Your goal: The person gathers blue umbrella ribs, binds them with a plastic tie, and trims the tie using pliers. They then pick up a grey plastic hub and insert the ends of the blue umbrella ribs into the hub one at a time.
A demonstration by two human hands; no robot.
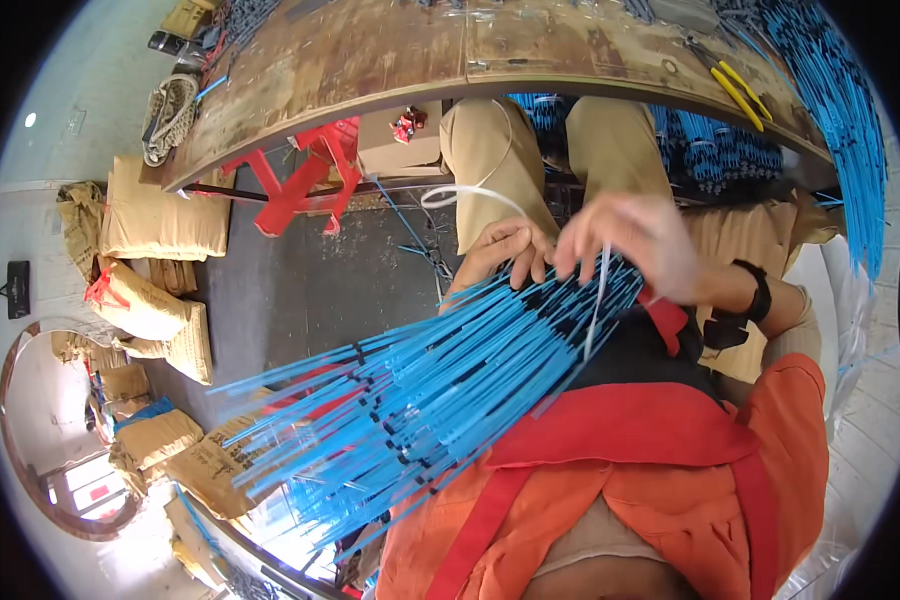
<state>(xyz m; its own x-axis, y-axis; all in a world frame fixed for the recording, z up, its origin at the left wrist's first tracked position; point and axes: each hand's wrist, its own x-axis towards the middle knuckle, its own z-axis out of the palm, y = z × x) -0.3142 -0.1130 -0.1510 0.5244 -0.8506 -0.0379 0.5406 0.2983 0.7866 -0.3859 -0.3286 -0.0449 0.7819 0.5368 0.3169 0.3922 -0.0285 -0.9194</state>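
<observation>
A thick bundle of thin blue plastic rods (470, 365) with small black pieces on them lies across my lap, fanning out to the lower left. My left hand (508, 250) is closed at the bundle's upper end, its fingers curled. A white cord (450, 190) loops up beside it and runs into its fingers. Just to the right, my right hand (635, 245) is partly blurred, with its fingers bent down toward the rods. A strand of the same cord hangs from under it across the bundle. The fingertips hide where the cord goes between the hands.
A wooden workbench (390, 65) spans the top, with yellow-handled pliers (738, 92) near its right edge. More blue rods (840, 130) hang over that end. Red plastic frames (315, 180) and a cardboard box (395, 140) sit below. Brown sacks (165, 215) stand at left.
</observation>
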